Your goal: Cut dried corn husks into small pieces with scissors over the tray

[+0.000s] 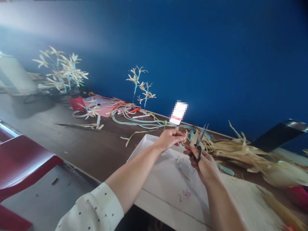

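**Head view: two hands at work over a brown wooden tabletop.**

- Left hand: closed in a pinch, thumb and fingertips gripping one end of a pale dried husk strip; the strip runs toward 3 o'clock, to the other hand.
- Right hand: closed around the loops of black-handled steel scissors; blades slightly parted, pointing to 1 o'clock, just beside the strip; whether they touch it cannot be told.
- Both hands are held above a white shallow cardboard tray; small husk scraps lie in it below the hands; pink handwritten figures stand at 6 o'clock from them.
- A heap of straw-coloured dried husks lies at 3 o'clock from the hands, on the tabletop.
- Looped light-blue cords lie at 10 o'clock; behind them stands a small spray of husk flowers on blue stems; a larger spray stands farther off at 10 o'clock.
- A dark blue wall backs the table.
- A glossy red sheet lies at 8 o'clock; a white spotted sleeve covers the left arm.
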The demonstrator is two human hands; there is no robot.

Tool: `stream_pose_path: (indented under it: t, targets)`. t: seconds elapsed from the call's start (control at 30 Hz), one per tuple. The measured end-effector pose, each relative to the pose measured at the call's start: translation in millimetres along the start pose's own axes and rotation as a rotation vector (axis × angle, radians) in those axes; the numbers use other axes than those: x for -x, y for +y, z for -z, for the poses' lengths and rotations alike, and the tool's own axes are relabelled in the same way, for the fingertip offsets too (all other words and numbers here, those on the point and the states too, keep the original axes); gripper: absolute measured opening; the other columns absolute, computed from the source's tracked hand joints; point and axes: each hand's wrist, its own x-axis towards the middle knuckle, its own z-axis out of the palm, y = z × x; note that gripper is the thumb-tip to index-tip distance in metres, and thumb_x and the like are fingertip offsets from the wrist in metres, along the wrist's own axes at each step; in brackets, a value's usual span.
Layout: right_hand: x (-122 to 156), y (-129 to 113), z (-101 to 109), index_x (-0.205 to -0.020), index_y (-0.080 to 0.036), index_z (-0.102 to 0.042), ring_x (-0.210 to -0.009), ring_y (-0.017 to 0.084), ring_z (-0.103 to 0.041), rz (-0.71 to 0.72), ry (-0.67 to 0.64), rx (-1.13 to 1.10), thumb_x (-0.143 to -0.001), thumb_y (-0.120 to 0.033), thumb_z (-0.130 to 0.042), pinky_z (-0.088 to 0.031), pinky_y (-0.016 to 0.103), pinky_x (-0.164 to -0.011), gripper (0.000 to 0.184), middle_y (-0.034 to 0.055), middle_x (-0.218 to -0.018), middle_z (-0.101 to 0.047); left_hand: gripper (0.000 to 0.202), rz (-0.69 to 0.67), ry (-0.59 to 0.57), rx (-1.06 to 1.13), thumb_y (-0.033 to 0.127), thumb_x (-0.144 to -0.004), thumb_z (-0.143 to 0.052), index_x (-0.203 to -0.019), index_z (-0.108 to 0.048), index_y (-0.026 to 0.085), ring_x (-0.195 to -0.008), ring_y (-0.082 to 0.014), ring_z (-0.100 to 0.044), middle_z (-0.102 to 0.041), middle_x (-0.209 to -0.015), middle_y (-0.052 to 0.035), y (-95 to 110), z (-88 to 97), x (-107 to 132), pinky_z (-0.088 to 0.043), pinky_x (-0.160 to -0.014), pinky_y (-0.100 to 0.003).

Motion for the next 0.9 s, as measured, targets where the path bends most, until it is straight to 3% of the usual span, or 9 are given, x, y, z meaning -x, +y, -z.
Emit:
stream_pose_path:
  t: [0.37, 0.57, 0.9]
  targets:
    - [12.9, -10.5, -8.6, -0.083, -0.012, -0.069, -0.043, 0.006, -0.035, 0.016, -0.236, 0.314, -0.073, -0.054, -0.061, -0.024, 0.022, -0.041, 0.044, 0.0075, -0.068, -0.065, 0.026, -0.076, 0.106, 0.053, 0.035, -0.068, -0.067, -0.08, -0.063, 0.012, -0.061, -0.008, -0.054, -0.062, -0.07, -0.0033, -4.4, 3.8, -6.1, -0.045, -0.057, -0.021]
    - [11.2, -8.8, -8.0, -0.082, -0.012, -0.069, -0.042, 0.007, -0.036, 0.017, -0.233, 0.393, -0.072, -0.056, -0.061, -0.025, 0.023, -0.042, 0.046, 0.0068, -0.068, -0.066, 0.025, -0.065, 0.139, 0.058, 0.035, -0.071, -0.064, -0.079, -0.064, 0.011, -0.066, -0.0092, -0.057, -0.064, -0.076, -0.0067, -4.4, 4.4, -7.0, -0.045, -0.056, -0.02]
    - [8.3, -5.3, -6.4, -0.085, -0.014, -0.069, -0.044, 0.008, -0.037, -0.005, -0.225, 0.467, -0.072, -0.057, -0.06, -0.026, 0.024, -0.043, 0.046, 0.0056, -0.067, -0.065, 0.019, -0.082, 0.149, 0.066, 0.03, -0.072, -0.063, -0.076, -0.064, 0.012, -0.062, -0.0089, -0.056, -0.063, -0.071, -0.0051, -4.8, 3.8, -6.6, -0.044, -0.054, -0.02]
